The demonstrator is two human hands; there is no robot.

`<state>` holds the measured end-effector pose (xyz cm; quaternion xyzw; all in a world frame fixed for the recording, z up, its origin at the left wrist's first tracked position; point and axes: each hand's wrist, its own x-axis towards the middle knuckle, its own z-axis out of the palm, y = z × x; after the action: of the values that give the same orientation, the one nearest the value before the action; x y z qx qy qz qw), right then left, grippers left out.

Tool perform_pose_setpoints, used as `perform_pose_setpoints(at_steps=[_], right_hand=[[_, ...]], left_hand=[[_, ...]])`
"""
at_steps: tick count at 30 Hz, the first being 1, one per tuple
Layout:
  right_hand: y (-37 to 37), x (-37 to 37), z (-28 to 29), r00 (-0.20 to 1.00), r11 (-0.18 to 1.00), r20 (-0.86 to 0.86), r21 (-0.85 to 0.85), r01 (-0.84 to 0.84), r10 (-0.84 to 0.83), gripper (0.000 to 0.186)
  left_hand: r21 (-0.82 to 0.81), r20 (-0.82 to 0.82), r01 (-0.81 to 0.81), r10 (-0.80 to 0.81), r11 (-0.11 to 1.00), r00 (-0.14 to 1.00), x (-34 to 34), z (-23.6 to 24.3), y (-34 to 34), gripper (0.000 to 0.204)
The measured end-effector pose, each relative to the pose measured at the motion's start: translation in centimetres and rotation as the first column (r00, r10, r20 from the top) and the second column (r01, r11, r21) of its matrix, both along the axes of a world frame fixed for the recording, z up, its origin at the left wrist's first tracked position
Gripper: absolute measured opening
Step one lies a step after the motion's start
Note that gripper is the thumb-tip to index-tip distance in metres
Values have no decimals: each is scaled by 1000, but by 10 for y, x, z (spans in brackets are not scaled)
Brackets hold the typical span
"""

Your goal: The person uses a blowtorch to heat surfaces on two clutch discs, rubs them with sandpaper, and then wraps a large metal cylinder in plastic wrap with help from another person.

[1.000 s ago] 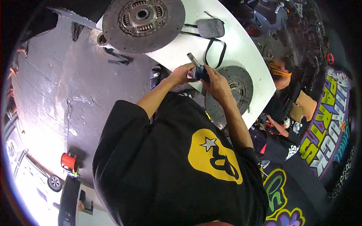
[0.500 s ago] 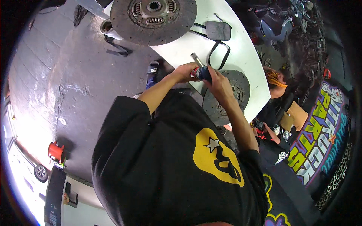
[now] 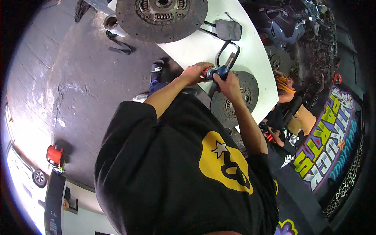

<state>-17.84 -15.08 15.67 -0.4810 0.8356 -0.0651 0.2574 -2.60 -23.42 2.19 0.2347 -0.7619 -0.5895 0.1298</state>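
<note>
Just off the table's near edge I hold what looks like a gas torch, with a blue body and a metal nozzle tube tilted up to the right. My left hand is closed around its red canister end. Around the blue body wraps my right hand; its fingertips are partly hidden. Below and beside that hand, a dark clutch disc lies on the white table, partly covered by my right forearm. A larger clutch disc rests at the table's far end.
A small grey bag with a black strap lies beyond the torch. A metal cylinder stands left of the table. On the right another person sits near cardboard. A red object is on the floor at left.
The torch has turned in my hands: its nozzle tipped up-left before and now points up-right. More of the red canister's end shows. Both hands stay on it.
</note>
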Motion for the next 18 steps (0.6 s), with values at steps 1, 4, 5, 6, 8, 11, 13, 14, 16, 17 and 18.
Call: perform_pose_setpoints(at_steps=[1,4,5,6,8,11,13,14,16,17,18], right_hand=[[-1,-2,-2,983,989,121,55,134,-140,47],[-11,12,18,828,908,374,184,375,-418,52],[-15,18,26,680,844,502,266,466,-534,56],[-7,12,27,681,839,493,266,475,-542,56],[8,-6,21,539,752,543,318,577,-644,53],[14,-7,45,459,733,636,262,628,-620,53],[23,-7,69,446,755,682,242,610,-579,51],[28,-10,76,377,771,753,261,580,-539,49],[38,-19,84,387,827,800,224,515,-458,46],[43,-21,88,388,825,800,218,522,-457,46],[46,-23,95,312,799,840,212,563,-443,42]], left_hand=[[0,-1,2,-2,1000,1000,1,-1,1,72],[-1,19,9,-9,1000,1000,0,-6,1,68],[-5,15,-1,2,1000,1000,0,-9,-1,68],[-3,7,-2,2,1000,1000,0,-7,4,68],[-25,-3,-7,7,1000,1000,-2,-3,9,68],[-61,33,-26,28,998,999,1,-4,1,69],[2,-74,26,-26,1000,997,9,12,-2,69],[26,-92,34,-32,999,995,10,23,-2,69],[156,-130,143,-123,977,984,10,45,-12,72],[285,-165,237,-196,929,967,13,55,-16,74],[365,-278,276,-179,889,944,18,65,-17,75]])
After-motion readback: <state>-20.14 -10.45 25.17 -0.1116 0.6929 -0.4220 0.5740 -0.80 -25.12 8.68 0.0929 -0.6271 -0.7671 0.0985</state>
